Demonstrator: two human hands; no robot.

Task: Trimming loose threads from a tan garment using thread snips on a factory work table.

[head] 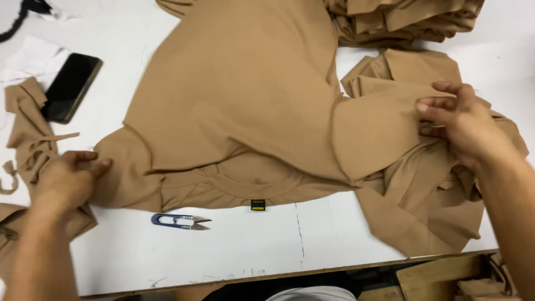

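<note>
A tan T-shirt (239, 100) lies spread on the white table (234, 251), its neckline and a small black-and-yellow label (257, 204) toward me. My left hand (69, 178) pinches the left sleeve edge of the shirt near the table's left side. My right hand (460, 122) grips a fold of the right sleeve, fingers closed on the tan cloth. Small blue-handled thread snips (179, 221) lie on the table just below the shirt, between my hands.
A black phone (71, 86) rests at the left on white paper. Tan fabric scraps (28, 134) sit by my left hand. A stack of folded tan garments (401, 19) is at the top right, more tan pieces (429, 212) at the right edge.
</note>
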